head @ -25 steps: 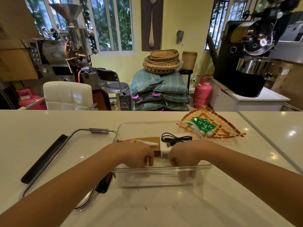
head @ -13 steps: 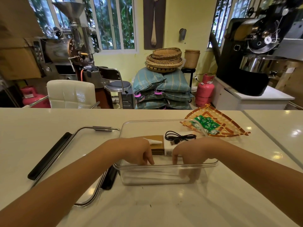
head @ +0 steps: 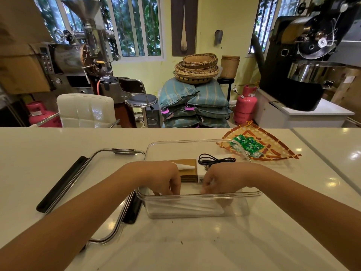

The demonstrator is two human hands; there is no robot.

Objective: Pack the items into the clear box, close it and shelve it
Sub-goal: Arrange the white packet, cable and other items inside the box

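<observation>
Both hands reached inside the clear box (head: 197,198) — left hand (head: 162,178) and right hand (head: 222,178), fingers curled downward; grasp could not be told.

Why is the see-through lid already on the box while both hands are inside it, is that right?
Not quite. The head view shows the lid lying on the counter, left of the open clear box. The left hand and right hand do reach inside.

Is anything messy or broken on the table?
Nothing looks broken or spilled. The lid lies off, left of the clear box, and green packets sit unpacked on the woven tray. Both hands reach into the box.
</observation>
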